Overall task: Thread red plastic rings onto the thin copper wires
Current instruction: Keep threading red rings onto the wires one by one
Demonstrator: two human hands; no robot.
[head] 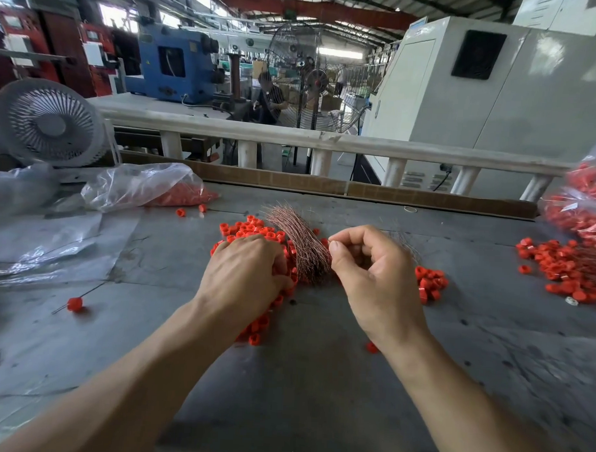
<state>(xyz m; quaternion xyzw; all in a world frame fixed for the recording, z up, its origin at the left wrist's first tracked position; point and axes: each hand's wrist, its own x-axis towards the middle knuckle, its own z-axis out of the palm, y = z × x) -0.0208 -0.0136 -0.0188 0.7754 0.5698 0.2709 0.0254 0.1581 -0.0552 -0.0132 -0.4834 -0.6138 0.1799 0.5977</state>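
A bundle of thin copper wires (301, 239) lies on the grey table (318, 378), fanned out at its far end. Loose red plastic rings (249, 229) are heaped around it. My left hand (244, 274) lies palm down on the heap left of the bundle, its fingers curled into the rings; what they hold is hidden. My right hand (369, 272) hovers just right of the bundle, with thumb and forefinger pinched at the bundle's edge, apparently on a thin wire. One ring on a wire (75, 303) lies alone at the left.
A clear bag of red rings (176, 191) and crumpled plastic sheets (52, 247) lie at the left. More rings (558, 265) and a full bag (584, 208) are at the right. A small white fan (50, 126) stands back left. A cardboard strip (325, 186) edges the table's far side.
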